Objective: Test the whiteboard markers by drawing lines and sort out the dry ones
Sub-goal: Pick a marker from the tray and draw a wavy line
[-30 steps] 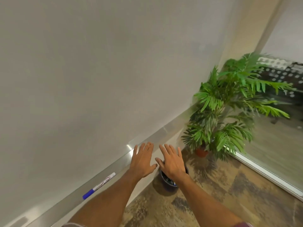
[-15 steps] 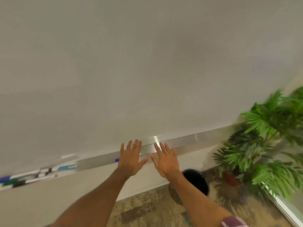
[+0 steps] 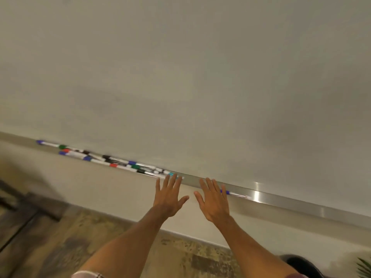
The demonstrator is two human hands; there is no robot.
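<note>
Holding out left hand (image 3: 169, 198) and right hand (image 3: 213, 201) before the tray (image 3: 281, 202), fingers splayed, gripping nothing, markers (image 3: 120, 166) lying leftward

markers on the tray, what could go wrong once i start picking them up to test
1. The markers lie crowded and overlapping along the narrow tray; pulling one out with the left hand could roll neighbours off onto the floor.
2. A lone blue-capped marker sits apart, partly behind the fingers of the right hand; it may get knocked or skipped.
3. No lines on the whiteboard yet; tested and untested markers could mix in one pile.
</note>
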